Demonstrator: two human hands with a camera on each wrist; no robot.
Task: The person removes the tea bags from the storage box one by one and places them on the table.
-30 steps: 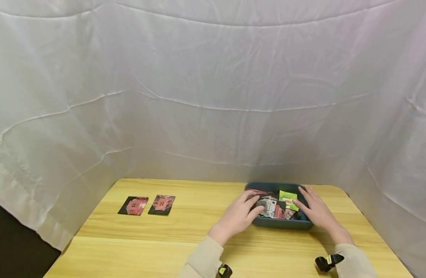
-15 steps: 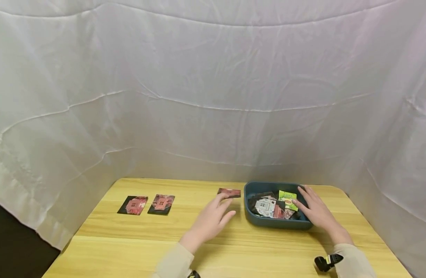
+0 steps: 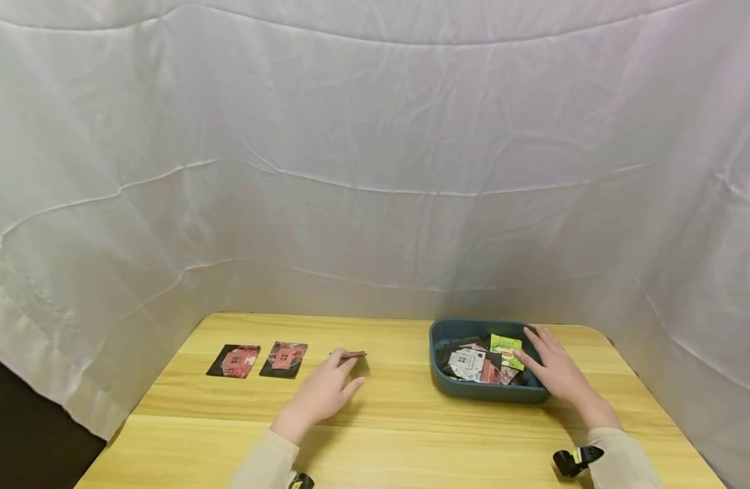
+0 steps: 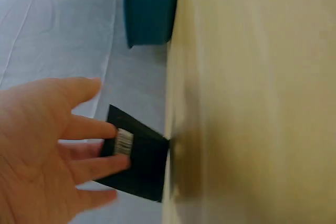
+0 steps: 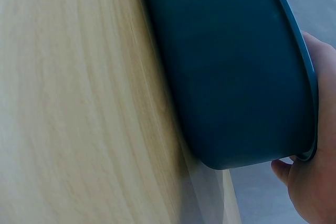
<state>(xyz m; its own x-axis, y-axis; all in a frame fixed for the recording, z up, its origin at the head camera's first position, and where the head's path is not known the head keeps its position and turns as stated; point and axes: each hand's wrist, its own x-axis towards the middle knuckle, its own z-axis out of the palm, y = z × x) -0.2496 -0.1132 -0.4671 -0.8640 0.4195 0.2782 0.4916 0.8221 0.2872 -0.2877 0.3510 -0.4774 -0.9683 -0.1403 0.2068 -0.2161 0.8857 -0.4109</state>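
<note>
My left hand (image 3: 318, 392) is over the table, left of the blue bin (image 3: 491, 391). Between its fingers it pinches a tea bag sachet (image 3: 354, 354), seen nearly edge-on from the head. The left wrist view shows the sachet's dark back (image 4: 144, 161) with a barcode label; the thumb stands apart from it. My right hand (image 3: 561, 373) holds the bin's right end, thumb over the inside and fingers around the rim. Inside the bin lie several sachets, among them a green-yellow one (image 3: 507, 350) and a whitish one (image 3: 467, 365).
Two red-and-black sachets lie flat side by side at the table's back left, a left one (image 3: 234, 361) and a right one (image 3: 283, 359). A pale cloth curtain (image 3: 375, 224) surrounds the wooden table (image 3: 399, 435) at the back and sides.
My left hand has come out of the bin and moved left across the table, carrying a sachet that has turned edge-on. My right hand and the bin have stayed in place.
</note>
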